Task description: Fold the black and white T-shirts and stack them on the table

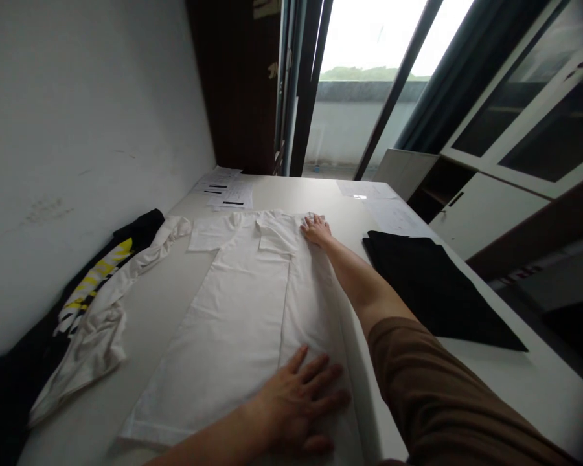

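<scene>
A white short-sleeved shirt [233, 310] lies spread on the white table, its right side folded lengthwise over the body with one sleeve laid across the top. My left hand [301, 401] rests on the near right part of the shirt, fingers spread on the cloth. At the far right corner of the folded part, my right hand [315, 230] lies on the fabric with its fingers stretched out. Neither hand grips the cloth visibly.
Along the wall on the left lie a crumpled white garment [102, 323] and a black garment with yellow print [94, 272]. Folded black cloth [432, 285] lies on the table's right side. Paper sheets [230, 194] are at the far edge. A white cabinet [490, 207] stands beyond.
</scene>
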A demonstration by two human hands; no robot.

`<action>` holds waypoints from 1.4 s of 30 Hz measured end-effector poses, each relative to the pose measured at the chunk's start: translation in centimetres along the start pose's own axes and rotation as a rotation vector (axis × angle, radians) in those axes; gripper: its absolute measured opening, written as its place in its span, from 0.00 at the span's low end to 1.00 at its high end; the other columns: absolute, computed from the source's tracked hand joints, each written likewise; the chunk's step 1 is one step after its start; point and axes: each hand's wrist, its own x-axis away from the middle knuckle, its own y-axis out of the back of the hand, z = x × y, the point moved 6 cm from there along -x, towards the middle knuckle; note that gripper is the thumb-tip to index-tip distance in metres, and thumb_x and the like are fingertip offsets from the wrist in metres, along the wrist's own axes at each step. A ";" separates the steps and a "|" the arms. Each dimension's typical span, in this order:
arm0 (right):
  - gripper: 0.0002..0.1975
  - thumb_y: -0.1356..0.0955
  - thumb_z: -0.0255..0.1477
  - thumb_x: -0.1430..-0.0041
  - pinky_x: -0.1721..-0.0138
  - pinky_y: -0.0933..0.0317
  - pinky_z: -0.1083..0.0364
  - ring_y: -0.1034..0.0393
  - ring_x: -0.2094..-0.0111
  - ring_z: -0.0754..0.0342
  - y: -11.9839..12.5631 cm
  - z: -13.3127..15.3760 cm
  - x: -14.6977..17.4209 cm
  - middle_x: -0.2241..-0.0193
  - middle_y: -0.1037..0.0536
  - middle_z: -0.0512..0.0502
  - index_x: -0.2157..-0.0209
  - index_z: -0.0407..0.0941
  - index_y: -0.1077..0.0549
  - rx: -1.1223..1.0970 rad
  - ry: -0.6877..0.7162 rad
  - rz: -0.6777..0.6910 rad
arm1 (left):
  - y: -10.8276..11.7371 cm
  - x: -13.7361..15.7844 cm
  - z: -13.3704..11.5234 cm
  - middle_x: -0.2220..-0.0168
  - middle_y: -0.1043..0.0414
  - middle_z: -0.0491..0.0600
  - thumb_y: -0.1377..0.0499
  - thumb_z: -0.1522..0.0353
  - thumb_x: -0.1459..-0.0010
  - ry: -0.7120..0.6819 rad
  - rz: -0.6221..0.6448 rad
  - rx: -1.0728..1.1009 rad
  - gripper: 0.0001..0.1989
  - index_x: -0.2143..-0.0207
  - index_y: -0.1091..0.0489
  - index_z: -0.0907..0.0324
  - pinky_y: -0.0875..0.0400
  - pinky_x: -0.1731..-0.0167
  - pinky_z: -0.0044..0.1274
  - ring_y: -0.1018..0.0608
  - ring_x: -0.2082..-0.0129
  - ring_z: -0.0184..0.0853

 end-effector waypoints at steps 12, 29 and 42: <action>0.34 0.45 0.49 0.29 0.32 0.60 0.37 0.59 0.27 0.39 -0.3 0.4 3.6 0.27 0.52 0.39 0.28 0.50 0.46 0.025 0.061 0.051 | -0.8 -1.9 -0.5 0.26 0.56 0.57 0.54 0.51 0.28 0.016 -0.045 0.016 0.33 0.28 0.48 0.56 0.61 0.31 0.50 0.54 0.26 0.50; 0.14 0.36 0.34 0.31 0.45 0.45 0.46 0.34 0.47 0.41 1.3 17.0 12.7 0.50 0.23 0.36 0.52 0.45 0.23 0.122 0.456 -0.165 | 2.4 15.4 10.7 0.27 0.50 0.54 0.44 0.65 0.33 0.613 -0.291 -0.382 0.28 0.32 0.42 0.53 0.51 0.32 0.45 0.46 0.28 0.47; 0.16 0.40 0.35 0.27 0.52 0.41 0.53 0.30 0.52 0.47 0.7 20.3 12.7 0.55 0.22 0.40 0.56 0.45 0.23 -0.074 0.471 -0.092 | 4.6 22.9 14.2 0.54 0.26 0.54 0.46 0.62 0.31 1.139 -0.612 -0.324 0.21 0.40 0.35 0.59 0.31 0.51 0.33 0.24 0.54 0.43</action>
